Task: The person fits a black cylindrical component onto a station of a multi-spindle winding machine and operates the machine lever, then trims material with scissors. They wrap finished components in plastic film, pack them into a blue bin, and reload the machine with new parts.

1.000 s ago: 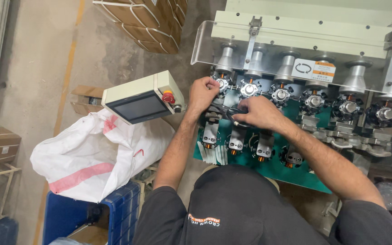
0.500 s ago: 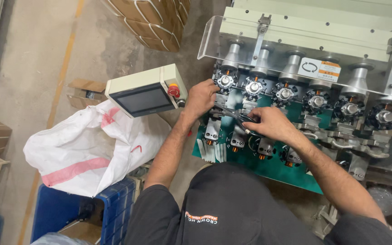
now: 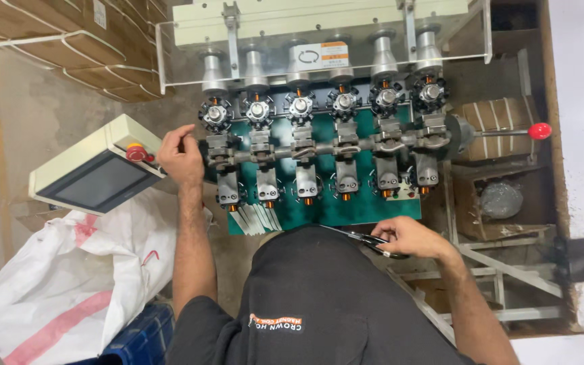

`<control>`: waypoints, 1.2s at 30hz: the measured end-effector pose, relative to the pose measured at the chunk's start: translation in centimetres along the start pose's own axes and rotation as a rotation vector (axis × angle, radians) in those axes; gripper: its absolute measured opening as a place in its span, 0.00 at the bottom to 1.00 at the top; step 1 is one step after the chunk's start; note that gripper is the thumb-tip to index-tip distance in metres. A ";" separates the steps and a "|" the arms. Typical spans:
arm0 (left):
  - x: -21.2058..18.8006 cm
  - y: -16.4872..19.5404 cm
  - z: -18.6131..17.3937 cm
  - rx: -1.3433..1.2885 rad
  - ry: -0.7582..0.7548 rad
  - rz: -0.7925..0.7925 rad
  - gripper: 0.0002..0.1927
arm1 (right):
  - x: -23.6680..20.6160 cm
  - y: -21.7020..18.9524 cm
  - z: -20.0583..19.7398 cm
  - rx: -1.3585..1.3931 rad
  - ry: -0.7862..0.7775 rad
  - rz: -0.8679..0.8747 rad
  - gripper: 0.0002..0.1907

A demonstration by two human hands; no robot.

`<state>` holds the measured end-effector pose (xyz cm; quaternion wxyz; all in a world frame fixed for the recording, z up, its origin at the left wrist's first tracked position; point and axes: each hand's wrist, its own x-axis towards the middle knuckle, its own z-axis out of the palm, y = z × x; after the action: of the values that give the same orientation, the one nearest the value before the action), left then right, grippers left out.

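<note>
A winding machine (image 3: pixel 332 145) with a row of several black toothed spindles and grey clamps stands on a green plate in front of me. My left hand (image 3: pixel 180 157) is raised at the machine's left end, fingers loosely curled, beside the leftmost clamp and close to the control box (image 3: pixel 92 172). Nothing shows in that hand. My right hand (image 3: pixel 410 238) is low by the green plate's front edge, closed around a pair of black-handled scissors (image 3: pixel 366 238) that point left. My dark shirt hides the plate's front middle.
The cream control box has a dark screen and a red button (image 3: pixel 135 153). A white sack with red stripes (image 3: pixel 62 284) lies at lower left. Strapped cardboard boxes (image 3: pixel 89 54) are stacked behind. A lever with a red knob (image 3: pixel 539 130) sticks out right.
Both hands left the spindles in the middle of the machine. My left hand went to the left end near the control box; my right hand dropped to the front edge with scissors.
</note>
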<state>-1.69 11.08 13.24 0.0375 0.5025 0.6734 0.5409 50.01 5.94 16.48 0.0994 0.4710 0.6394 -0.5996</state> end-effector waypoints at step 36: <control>-12.5 -2.7 -3.4 -0.720 -0.215 -0.949 0.27 | 23.2 -14.4 24.3 0.942 0.173 -0.291 0.28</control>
<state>0.75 0.06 6.44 0.5103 0.1546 0.5911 0.6052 16.51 -1.42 3.80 -0.2621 0.4187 0.3640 -0.7896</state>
